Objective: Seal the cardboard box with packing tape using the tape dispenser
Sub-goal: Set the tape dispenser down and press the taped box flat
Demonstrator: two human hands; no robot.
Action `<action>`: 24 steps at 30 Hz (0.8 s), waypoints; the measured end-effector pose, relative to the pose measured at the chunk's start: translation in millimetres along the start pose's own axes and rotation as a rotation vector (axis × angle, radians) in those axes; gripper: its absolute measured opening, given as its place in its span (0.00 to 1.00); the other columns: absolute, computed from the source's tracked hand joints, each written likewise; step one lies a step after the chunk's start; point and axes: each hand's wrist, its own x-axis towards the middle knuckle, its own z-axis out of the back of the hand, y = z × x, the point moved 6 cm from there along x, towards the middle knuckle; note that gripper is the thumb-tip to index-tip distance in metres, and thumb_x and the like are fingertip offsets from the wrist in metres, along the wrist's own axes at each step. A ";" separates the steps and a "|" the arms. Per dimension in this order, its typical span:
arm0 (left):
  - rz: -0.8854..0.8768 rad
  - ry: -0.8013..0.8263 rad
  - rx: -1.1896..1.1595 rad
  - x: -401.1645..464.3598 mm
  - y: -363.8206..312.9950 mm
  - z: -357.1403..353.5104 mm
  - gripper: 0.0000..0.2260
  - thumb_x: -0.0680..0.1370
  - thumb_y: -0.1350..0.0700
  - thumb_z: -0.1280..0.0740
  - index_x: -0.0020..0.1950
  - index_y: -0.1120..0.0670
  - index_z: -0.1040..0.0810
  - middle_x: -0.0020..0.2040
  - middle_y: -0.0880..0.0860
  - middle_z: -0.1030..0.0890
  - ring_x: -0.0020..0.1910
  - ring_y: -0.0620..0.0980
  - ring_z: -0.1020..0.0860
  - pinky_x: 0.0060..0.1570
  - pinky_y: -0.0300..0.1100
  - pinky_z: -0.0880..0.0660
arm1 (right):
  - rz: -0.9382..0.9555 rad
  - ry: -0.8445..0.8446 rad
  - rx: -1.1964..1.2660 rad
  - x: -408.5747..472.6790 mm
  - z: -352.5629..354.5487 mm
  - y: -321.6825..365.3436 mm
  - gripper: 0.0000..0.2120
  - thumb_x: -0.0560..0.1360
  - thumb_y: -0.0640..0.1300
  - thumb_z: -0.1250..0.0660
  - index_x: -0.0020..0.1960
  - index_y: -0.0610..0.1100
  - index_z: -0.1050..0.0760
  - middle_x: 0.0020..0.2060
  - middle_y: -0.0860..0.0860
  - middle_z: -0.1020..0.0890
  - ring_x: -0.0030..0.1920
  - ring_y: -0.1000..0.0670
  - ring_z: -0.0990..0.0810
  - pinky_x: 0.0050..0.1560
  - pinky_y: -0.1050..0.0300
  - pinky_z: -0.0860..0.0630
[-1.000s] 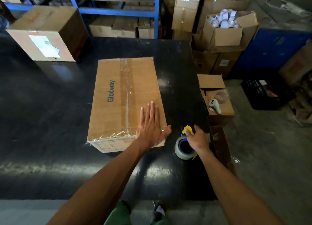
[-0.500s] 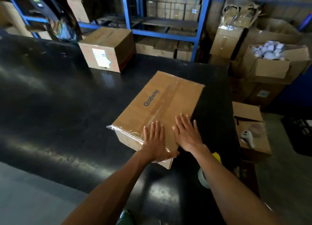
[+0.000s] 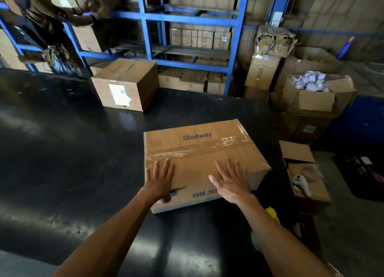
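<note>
A flat cardboard box (image 3: 199, 152) printed "Glodway" lies on the black table (image 3: 83, 152), with clear tape along its top seam. My left hand (image 3: 160, 179) lies flat on the box's near left corner, the thumb hooked over the front edge. My right hand (image 3: 230, 181) presses flat on the near right part of the top. The tape dispenser (image 3: 272, 214) sits on the table by my right forearm; only its yellow part and a bit of the roll show.
A second cardboard box (image 3: 126, 83) with a white label stands at the table's far side. Blue shelving (image 3: 193, 19) full of cartons is behind. Open boxes (image 3: 311, 96) are stacked at the right, one low box holding a white scanner (image 3: 302, 182). A person (image 3: 52, 19) stands far left.
My right hand left the tape dispenser and came onto the box. Both hands have turned the box so its long side now faces me.
</note>
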 end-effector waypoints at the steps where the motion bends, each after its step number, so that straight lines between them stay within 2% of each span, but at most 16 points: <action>1: -0.017 0.029 0.003 3.0 6.7 2.2 0.55 0.75 0.46 0.29 0.76 0.54 0.74 0.76 0.58 0.75 0.74 0.67 0.72 0.73 0.70 0.61 | -0.020 -0.012 0.002 -2.4 -4.8 7.5 0.35 0.77 0.71 0.62 0.79 0.57 0.62 0.78 0.46 0.64 0.77 0.39 0.65 0.73 0.35 0.67; 4: -0.050 0.116 -0.032 13.5 19.9 7.0 0.55 0.74 0.31 0.36 0.74 0.52 0.78 0.71 0.54 0.80 0.72 0.65 0.75 0.70 0.69 0.68 | -0.077 -0.031 -0.021 -7.7 -8.9 27.0 0.35 0.76 0.71 0.63 0.79 0.58 0.59 0.79 0.45 0.61 0.78 0.38 0.61 0.74 0.35 0.62; 6: -0.082 0.084 -0.089 23.3 30.4 11.3 0.54 0.70 0.22 0.45 0.74 0.49 0.77 0.71 0.51 0.80 0.72 0.63 0.76 0.69 0.68 0.70 | -0.087 -0.055 0.000 -6.1 2.9 33.0 0.35 0.75 0.72 0.60 0.79 0.60 0.50 0.80 0.46 0.52 0.78 0.39 0.52 0.75 0.38 0.56; 8: -0.130 -0.003 -0.116 31.2 43.6 14.8 0.52 0.69 0.20 0.50 0.77 0.48 0.74 0.75 0.50 0.77 0.73 0.60 0.75 0.71 0.67 0.71 | -0.103 -0.117 0.022 -1.9 20.1 33.1 0.34 0.75 0.73 0.57 0.77 0.60 0.42 0.78 0.46 0.43 0.76 0.41 0.46 0.74 0.41 0.51; 9: -0.154 -0.055 -0.114 34.7 50.5 16.8 0.51 0.68 0.19 0.53 0.77 0.47 0.73 0.76 0.49 0.75 0.74 0.59 0.75 0.72 0.66 0.70 | -0.128 -0.134 0.020 1.5 24.5 29.7 0.34 0.75 0.73 0.56 0.77 0.60 0.43 0.78 0.46 0.44 0.77 0.41 0.47 0.74 0.41 0.52; 12: -0.205 -0.144 -0.090 45.7 66.2 19.6 0.52 0.66 0.17 0.58 0.79 0.46 0.70 0.78 0.47 0.71 0.75 0.57 0.74 0.73 0.65 0.68 | -0.225 -0.053 0.046 4.9 11.8 17.1 0.37 0.74 0.74 0.58 0.79 0.60 0.60 0.79 0.47 0.62 0.77 0.39 0.66 0.73 0.37 0.66; 13: -0.218 -0.157 -0.079 48.9 68.1 21.2 0.52 0.66 0.17 0.58 0.79 0.46 0.69 0.79 0.47 0.70 0.75 0.56 0.74 0.74 0.65 0.68 | -0.255 -0.038 0.076 4.1 4.1 14.3 0.38 0.74 0.74 0.60 0.78 0.60 0.64 0.78 0.47 0.66 0.76 0.39 0.69 0.72 0.36 0.68; 24: -0.259 -0.226 -0.043 69.7 73.9 26.8 0.53 0.65 0.17 0.60 0.79 0.47 0.68 0.79 0.47 0.70 0.76 0.57 0.72 0.73 0.65 0.68 | -0.304 -0.056 0.113 14.7 -3.8 11.8 0.38 0.72 0.76 0.63 0.76 0.63 0.69 0.77 0.49 0.70 0.75 0.41 0.71 0.72 0.35 0.68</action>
